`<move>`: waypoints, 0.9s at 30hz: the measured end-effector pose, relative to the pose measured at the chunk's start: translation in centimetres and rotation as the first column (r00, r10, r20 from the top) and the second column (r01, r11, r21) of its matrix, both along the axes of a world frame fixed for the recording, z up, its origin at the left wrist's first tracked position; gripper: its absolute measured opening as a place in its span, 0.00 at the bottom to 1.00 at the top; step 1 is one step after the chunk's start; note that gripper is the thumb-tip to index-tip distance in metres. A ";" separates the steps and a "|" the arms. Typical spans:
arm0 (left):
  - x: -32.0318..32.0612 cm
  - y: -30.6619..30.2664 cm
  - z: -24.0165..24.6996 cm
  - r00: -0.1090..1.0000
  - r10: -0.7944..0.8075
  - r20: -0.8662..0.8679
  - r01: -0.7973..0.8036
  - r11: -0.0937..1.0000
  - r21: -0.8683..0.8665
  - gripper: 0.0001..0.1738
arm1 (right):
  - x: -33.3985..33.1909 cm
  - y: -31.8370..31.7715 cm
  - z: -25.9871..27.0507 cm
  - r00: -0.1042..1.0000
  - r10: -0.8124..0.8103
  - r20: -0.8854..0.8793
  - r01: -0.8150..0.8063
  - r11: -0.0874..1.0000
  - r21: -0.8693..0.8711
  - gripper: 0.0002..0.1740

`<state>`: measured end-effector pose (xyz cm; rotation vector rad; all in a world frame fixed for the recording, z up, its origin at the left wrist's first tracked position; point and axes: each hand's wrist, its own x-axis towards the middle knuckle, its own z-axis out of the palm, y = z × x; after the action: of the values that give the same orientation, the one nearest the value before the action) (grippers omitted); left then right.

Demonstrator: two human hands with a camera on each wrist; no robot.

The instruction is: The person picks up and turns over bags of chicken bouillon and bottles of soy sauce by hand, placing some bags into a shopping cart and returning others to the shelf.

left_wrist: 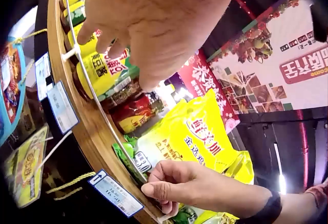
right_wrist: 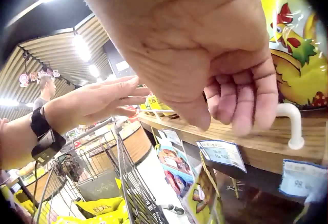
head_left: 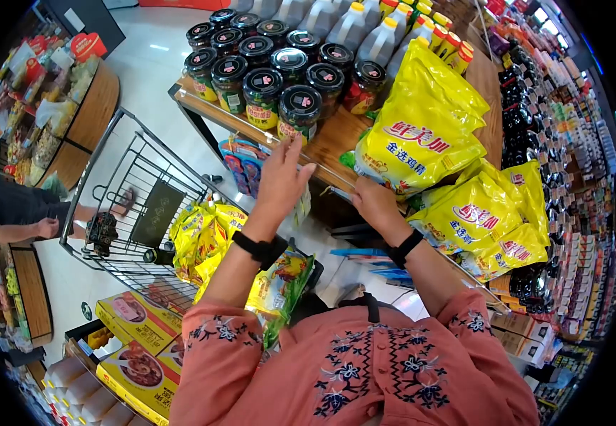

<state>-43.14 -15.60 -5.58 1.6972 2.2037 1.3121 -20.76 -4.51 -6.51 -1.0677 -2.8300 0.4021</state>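
Note:
My left hand (head_left: 283,177) reaches over the front of a wooden display shelf, fingers extended and nothing in them. Its fingertips overlap the front jar (head_left: 299,106), which has a black lid and a yellow label. To the right, my right hand (head_left: 379,206) is at the shelf's edge with fingers loosely bent and no object in them, as the right wrist view shows. Just beyond it stands a large yellow bag (head_left: 422,128) with red lettering. In the left wrist view, a small green packet (left_wrist: 130,162) lies between that bag and the front rail (left_wrist: 97,101).
More yellow bags (head_left: 482,213) lie right of the upright one. Behind the jars stand plastic jugs (head_left: 350,28). A shopping cart (head_left: 137,206) on the left carries yellow bags (head_left: 205,238). Beyond it, a person's hand (head_left: 46,227) shows. Price tags (right_wrist: 221,154) hang below the shelf edge.

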 end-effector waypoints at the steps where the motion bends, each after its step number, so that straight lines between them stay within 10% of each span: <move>1: 0.5 0.7 -0.6 1.000 0.014 -0.009 -0.014 1.000 -0.011 0.31 | 0.0 0.2 0.0 1.000 -0.002 -0.002 0.002 1.000 0.005 0.13; 8: 0.5 3.4 -3.2 0.975 0.213 0.061 -0.212 0.977 -0.025 0.23 | 0.0 0.4 -0.7 0.999 -0.029 -0.042 0.029 1.000 -0.006 0.12; 27: -0.7 6.3 -3.9 0.859 0.506 -0.070 -0.511 0.854 -0.098 0.54 | -0.2 0.4 -1.0 0.990 -0.028 -0.140 0.031 0.999 0.025 0.11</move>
<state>-43.83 -9.32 -9.51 1.1431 2.8189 1.2036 -20.96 -4.15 -7.47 -1.0321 -2.6863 0.4173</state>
